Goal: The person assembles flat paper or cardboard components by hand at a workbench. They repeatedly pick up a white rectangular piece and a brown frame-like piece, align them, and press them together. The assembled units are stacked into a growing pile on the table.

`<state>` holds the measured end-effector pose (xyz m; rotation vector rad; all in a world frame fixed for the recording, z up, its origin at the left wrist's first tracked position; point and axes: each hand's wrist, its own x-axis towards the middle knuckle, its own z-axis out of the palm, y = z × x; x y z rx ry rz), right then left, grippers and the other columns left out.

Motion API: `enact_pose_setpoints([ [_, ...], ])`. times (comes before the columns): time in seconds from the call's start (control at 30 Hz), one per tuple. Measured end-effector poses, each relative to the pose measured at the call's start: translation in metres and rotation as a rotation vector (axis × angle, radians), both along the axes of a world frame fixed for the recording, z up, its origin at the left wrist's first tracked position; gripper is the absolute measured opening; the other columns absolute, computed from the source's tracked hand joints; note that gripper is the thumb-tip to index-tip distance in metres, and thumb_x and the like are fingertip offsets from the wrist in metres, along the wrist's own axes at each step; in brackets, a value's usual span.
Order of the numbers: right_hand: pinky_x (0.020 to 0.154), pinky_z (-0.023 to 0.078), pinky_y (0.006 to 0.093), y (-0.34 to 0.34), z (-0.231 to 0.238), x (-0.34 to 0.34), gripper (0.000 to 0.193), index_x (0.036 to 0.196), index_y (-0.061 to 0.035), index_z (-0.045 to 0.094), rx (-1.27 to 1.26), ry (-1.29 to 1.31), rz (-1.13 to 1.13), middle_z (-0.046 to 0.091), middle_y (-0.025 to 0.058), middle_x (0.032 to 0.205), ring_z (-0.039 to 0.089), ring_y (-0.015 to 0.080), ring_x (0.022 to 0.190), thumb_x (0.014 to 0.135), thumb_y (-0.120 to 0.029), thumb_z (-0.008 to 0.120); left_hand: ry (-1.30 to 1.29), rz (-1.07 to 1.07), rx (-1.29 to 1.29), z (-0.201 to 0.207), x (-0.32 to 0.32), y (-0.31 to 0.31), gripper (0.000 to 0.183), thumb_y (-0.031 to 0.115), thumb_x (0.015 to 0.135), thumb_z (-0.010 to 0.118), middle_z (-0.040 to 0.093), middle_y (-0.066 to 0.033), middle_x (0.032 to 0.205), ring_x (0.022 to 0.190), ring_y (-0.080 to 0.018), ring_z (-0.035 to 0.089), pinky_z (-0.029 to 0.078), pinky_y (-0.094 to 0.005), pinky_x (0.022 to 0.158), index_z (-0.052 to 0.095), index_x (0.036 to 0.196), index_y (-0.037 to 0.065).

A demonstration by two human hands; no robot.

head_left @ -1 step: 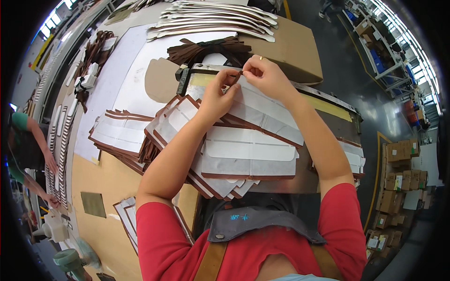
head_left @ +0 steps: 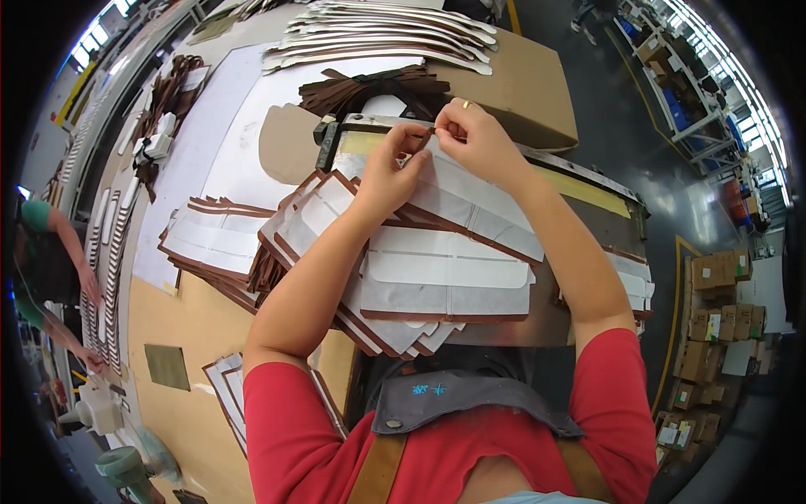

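White, brown-edged panels; red sleeves

the tan counter carries a broad white sheet, fanned stacks of white, brown-edged cut pieces, a bundle of dark brown strips and a flat cardboard box; farther left lie what may be more strips.
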<state>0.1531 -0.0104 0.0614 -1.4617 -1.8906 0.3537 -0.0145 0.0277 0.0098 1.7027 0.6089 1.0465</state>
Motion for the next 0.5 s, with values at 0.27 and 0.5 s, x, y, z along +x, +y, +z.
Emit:
enact_pose_setpoints([
  [0.27,0.066,0.044,0.0302,-0.019,0.019,0.005,0.015,0.085,-0.0014,0.061,-0.144,0.026,-0.016,0.054,0.0077,0.076,0.053,0.0185,0.071,0.081,-0.016,0.063,-0.041,-0.044,-0.064,0.003,0.0,-0.001,0.032,0.006,0.084,0.061,0.057,-0.001,0.09,0.084,-0.0091,0.054,0.042,-0.0252,0.081,0.052,0.115,0.003],
  [0.5,0.062,0.042,0.0254,-0.023,0.054,0.041,0.013,0.087,-0.0054,0.064,0.057,0.019,-0.143,0.056,0.0011,0.074,0.049,0.0105,0.066,0.084,-0.018,0.064,0.008,0.079,0.169,0.001,0.002,0.001,0.046,0.015,0.085,0.064,0.058,-0.0076,0.108,0.098,-0.0176,0.053,0.04,-0.0319,0.086,0.046,0.126,0.008],
])
